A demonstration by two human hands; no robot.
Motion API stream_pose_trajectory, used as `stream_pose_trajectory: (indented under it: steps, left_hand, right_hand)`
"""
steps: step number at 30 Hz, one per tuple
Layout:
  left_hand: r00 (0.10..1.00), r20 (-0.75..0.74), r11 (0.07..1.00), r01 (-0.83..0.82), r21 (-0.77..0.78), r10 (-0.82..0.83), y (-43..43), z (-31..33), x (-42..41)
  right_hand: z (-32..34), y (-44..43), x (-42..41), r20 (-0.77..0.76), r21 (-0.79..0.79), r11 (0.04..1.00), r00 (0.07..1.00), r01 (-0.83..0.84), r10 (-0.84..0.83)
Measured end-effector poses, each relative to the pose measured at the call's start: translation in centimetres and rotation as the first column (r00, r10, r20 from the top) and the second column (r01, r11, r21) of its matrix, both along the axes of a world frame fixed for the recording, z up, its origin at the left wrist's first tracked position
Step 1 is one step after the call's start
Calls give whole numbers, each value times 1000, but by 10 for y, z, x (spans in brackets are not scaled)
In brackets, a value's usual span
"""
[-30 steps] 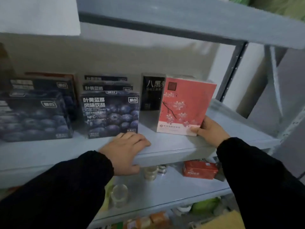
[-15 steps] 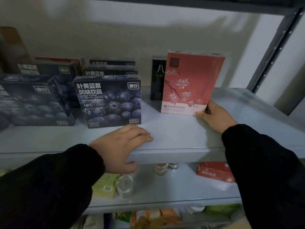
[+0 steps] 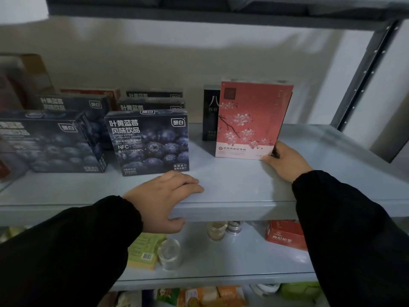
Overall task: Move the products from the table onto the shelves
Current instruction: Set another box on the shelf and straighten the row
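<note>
The grey metal rack filled the view, its right upright post (image 3: pixel 365 72) rising to the shelf above. The surface named in the task was out of sight.

The middle shelf (image 3: pixel 232 185) carried the stock under inspection. At its left stood dark blueberry drink boxes (image 3: pixel 148 140) in two rows, fronts outward, with more of them behind.

To their right, and apart from them, the pink box (image 3: pixel 250 120) with the blossom print stood upright on the middle shelf, set back from the front edge. It was just in front of a black box (image 3: pixel 210 114) and partly covered it. This was judged to be the product in hand, at the placing step: it was on the shelf but not yet released.

The right hand (image 3: pixel 285 160) gripped the pink box at its lower right corner, thumb on the front and fingers behind. The left hand (image 3: pixel 161 200) clasped the front lip of the middle shelf, fingers over the top and thumb beneath, apparently as a brace.

The next move would call for squaring the pink box to the row, letting go without tipping it against the black box, and returning for more stock.

On the lower shelf (image 3: pixel 232 258) lay a red carton (image 3: pixel 283 234), a green-yellow packet (image 3: pixel 143 251) and small jars (image 3: pixel 215 230).
</note>
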State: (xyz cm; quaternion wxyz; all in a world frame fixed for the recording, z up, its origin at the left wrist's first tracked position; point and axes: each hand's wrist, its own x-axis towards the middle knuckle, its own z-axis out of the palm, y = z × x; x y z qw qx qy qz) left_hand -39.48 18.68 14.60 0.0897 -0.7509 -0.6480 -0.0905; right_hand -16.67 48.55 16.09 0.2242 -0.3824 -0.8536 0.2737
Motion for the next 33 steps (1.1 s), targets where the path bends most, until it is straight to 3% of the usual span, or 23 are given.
stream_pose_trajectory:
  steps: [15, 20, 25, 29, 33]
  left_hand:
    - [1000, 3, 999, 20, 37, -20, 1, -6, -6]
    - [1000, 0, 999, 26, 31, -26, 3, -7, -8]
    - [998, -50, 999, 40, 13, -40, 3, -6, -7]
    - [993, -99, 995, 69, 65, -62, 4, -6, -7]
    - [986, -146, 990, 98, 102, -83, 5, -7, -6]
  right_hand:
    - [-1, -1, -2, 40, 46, 998, 998, 42, -44]
    - [1, -6, -3, 166, 80, 989, 976, 126, -138]
    - [3, -44, 2, 458, 147, 969, 855, 196, -243]
    - [1, -79, 7, 512, 146, 956, 807, 255, -293]
    - [-2, -124, 12, 473, 183, 934, 805, 307, -358]
